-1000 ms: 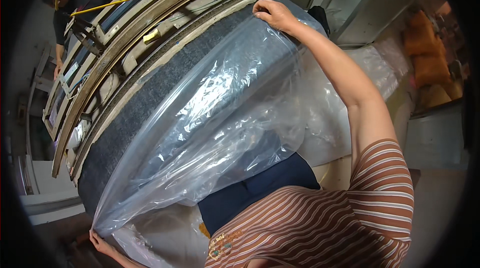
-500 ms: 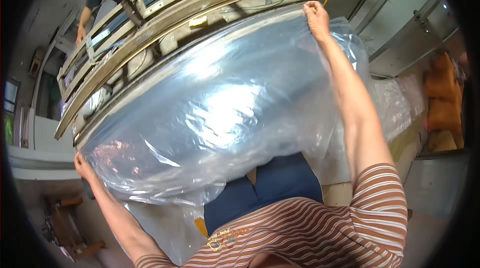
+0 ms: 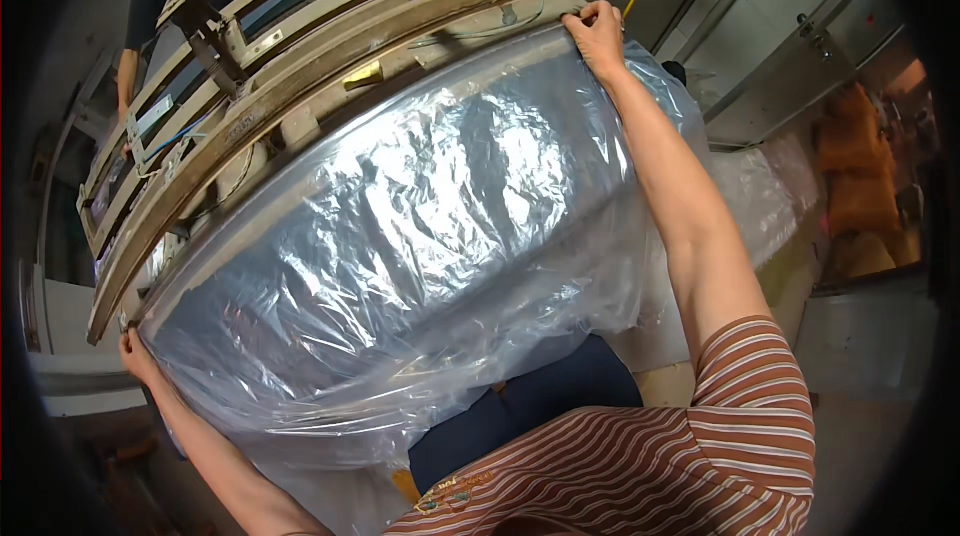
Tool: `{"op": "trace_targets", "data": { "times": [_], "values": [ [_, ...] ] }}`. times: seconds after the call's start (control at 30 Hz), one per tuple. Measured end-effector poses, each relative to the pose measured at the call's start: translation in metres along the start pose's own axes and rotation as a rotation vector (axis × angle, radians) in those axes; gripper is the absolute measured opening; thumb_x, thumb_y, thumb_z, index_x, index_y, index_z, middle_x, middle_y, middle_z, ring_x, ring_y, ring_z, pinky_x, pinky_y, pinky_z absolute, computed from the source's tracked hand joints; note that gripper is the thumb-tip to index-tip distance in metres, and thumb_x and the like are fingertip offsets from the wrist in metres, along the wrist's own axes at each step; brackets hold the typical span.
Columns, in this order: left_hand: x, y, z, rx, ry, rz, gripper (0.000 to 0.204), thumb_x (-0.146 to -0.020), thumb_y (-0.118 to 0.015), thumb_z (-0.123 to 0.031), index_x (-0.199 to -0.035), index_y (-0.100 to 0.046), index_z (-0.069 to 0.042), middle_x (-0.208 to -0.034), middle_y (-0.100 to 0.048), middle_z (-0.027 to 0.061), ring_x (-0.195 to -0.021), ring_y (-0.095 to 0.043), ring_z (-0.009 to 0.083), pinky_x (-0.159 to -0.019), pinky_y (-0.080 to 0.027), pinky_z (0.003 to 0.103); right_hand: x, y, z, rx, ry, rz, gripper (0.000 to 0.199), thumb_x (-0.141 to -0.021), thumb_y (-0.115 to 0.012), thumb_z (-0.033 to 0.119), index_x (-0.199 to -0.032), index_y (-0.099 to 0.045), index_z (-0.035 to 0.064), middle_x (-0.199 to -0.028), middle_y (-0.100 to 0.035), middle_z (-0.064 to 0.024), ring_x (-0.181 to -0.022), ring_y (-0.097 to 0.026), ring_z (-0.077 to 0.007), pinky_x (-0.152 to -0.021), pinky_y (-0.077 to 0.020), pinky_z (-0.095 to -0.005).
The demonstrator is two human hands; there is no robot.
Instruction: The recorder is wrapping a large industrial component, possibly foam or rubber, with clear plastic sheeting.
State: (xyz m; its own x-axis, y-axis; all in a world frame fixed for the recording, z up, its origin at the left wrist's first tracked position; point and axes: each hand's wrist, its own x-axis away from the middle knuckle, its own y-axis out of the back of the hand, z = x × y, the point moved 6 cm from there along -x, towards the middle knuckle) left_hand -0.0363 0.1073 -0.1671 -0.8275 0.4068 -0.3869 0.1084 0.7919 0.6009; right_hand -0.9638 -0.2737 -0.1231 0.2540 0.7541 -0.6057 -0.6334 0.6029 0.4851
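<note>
Left hand [image 3: 137, 354] and right hand [image 3: 598, 42] pinch the clear plastic sheet [image 3: 450, 211] by its far edge; even tension should limit wrinkles.

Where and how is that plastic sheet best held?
Probably by both ends of its far edge, from the near side: the sheet is wide and creased, and the frame crowds its far side. The left hand and right hand pinch there.

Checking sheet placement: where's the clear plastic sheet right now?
In the head view, the clear plastic sheet spans the centre, on the near side of the slatted frame, its far edge running from the left hand to the right hand.
</note>
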Motion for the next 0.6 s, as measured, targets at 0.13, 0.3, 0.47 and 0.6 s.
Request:
{"op": "trace_targets", "data": {
  "times": [0.13,0.3,0.47,0.6],
  "values": [
    [-0.009,0.009,0.018,-0.175,-0.008,-0.109,0.046,-0.083,-0.062,-0.035,-0.108,-0.061,0.003,-0.103,-0.063,0.0131,-0.089,-0.056,0.0205,-0.081,-0.043,0.031,0.000,0.006,-0.002,0.068,-0.060,-0.079,0.032,-0.070,-0.067,0.026,-0.085,-0.051,0.0024,-0.094,-0.050,-0.0159,-0.092,-0.049,-0.0315,-0.085,-0.0405,-0.0379],
    [-0.016,0.028,0.056,0.053,0.076,-0.111,0.044,-0.089,-0.052,-0.033,-0.110,-0.059,0.004,-0.109,-0.062,0.0168,-0.098,-0.057,0.0261,-0.086,-0.042,0.033,-0.004,0.005,-0.013,-0.097,-0.134,-0.076,0.034,-0.073,-0.065,0.029,-0.086,-0.051,0.0008,-0.096,-0.050,-0.0179,-0.094,-0.049,-0.0328,-0.086,-0.0386,-0.0392],
    [-0.012,0.037,0.052,0.028,0.054,-0.158,0.042,-0.090,-0.050,-0.032,-0.110,-0.060,0.004,-0.111,-0.061,0.0159,-0.097,-0.057,0.0250,-0.086,-0.042,0.033,-0.007,0.010,-0.013,-0.110,-0.174,-0.069,0.036,-0.079,-0.059,0.035,-0.086,-0.053,0.0002,-0.101,-0.051,-0.0199,-0.097,-0.049,-0.0342,-0.087,-0.0382,-0.0405],
    [0.008,0.019,0.002,0.090,-0.142,0.027,0.041,-0.089,-0.053,-0.034,-0.105,-0.062,0.003,-0.099,-0.063,0.0107,-0.089,-0.056,0.0198,-0.082,-0.043,0.032,-0.009,0.010,-0.014,0.015,-0.231,0.022,0.047,-0.085,-0.049,0.044,-0.094,-0.063,-0.0001,-0.111,-0.053,-0.0234,-0.107,-0.047,-0.0362,-0.090,-0.0377,-0.0401]
  ]
}}
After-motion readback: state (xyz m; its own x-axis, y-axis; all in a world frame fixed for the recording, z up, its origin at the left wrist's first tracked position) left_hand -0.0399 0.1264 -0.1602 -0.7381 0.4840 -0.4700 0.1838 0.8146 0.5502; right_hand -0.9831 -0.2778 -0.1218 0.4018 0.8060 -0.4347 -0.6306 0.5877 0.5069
